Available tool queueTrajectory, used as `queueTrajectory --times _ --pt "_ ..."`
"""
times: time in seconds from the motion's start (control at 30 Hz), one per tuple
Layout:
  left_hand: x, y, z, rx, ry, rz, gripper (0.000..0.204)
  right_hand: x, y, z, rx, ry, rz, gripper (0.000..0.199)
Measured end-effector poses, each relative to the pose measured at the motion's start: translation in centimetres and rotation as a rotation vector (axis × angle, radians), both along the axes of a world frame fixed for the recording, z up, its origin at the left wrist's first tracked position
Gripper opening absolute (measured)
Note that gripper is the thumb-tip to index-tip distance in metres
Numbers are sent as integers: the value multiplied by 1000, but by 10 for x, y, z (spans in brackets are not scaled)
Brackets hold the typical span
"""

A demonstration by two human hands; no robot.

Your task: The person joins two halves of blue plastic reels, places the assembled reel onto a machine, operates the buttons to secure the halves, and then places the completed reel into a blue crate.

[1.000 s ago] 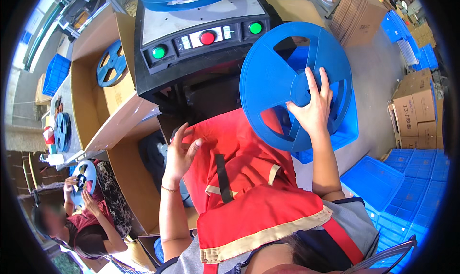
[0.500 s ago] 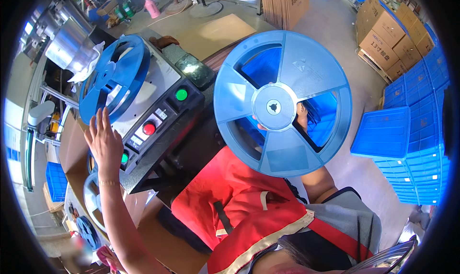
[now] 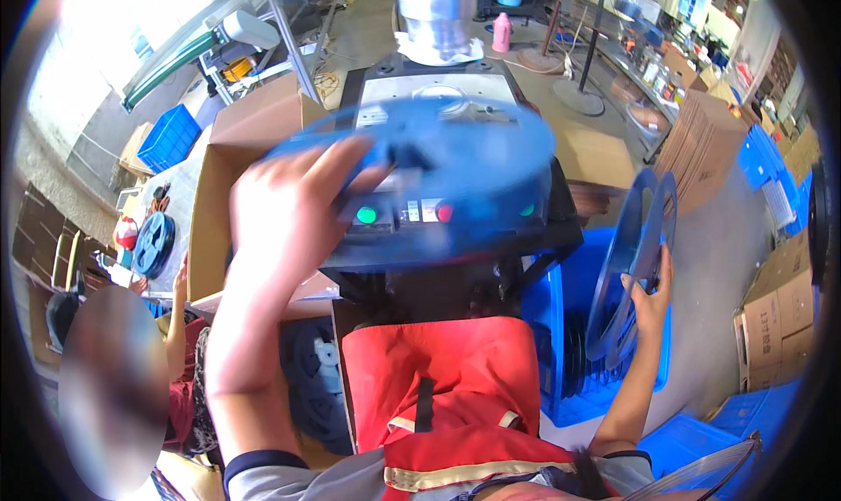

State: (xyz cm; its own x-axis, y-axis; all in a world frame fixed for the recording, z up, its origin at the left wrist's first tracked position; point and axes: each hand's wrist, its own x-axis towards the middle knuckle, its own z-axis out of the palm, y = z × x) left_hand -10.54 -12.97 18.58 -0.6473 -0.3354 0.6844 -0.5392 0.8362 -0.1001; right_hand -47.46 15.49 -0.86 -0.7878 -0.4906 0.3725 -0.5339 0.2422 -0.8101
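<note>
"Blurred reel (image 3: 477, 155)?"
"Blue, nearly flat. Held at its left side by the left hand (image 3: 293, 190), machine (image 3: 491, 88) partly covered."
"Sharper reel (image 3: 620, 260)?"
"Blue, two-flanged, tilted on edge. Held by the right hand (image 3: 650, 306) at the blue crate (image 3: 596, 408)."

a flat grey worktop (image 3: 187, 201) (far left) carries a round blue plastic reel (image 3: 155, 246); the smooth grey floor (image 3: 708, 273) bears a rectangular blue plastic crate (image 3: 578, 407).
</note>
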Motion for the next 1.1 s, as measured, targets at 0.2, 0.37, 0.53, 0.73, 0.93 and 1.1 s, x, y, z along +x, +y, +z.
queueTrajectory --times 0.2,0.37,0.53,0.73,0.93,1.1 --pt "138 69 -29 838 -124 -105 38 6 -149 40 225 323 279 93" --pt "141 56 -140 1008 -352 -143 32 44 -334 66 342 410 502 100" --pt "126 20 -158 1009 -354 -112 37 39 -440 82 590 460 535 110" --pt "81 -32 -186 722 -474 -121 83 41 -468 98 723 408 760 109" --pt "43 -53 -212 489 -599 -7 76 51 -465 93 787 591 693 107" --pt "32 -57 -247 297 -490 60 50 39 -466 98 765 581 776 105"
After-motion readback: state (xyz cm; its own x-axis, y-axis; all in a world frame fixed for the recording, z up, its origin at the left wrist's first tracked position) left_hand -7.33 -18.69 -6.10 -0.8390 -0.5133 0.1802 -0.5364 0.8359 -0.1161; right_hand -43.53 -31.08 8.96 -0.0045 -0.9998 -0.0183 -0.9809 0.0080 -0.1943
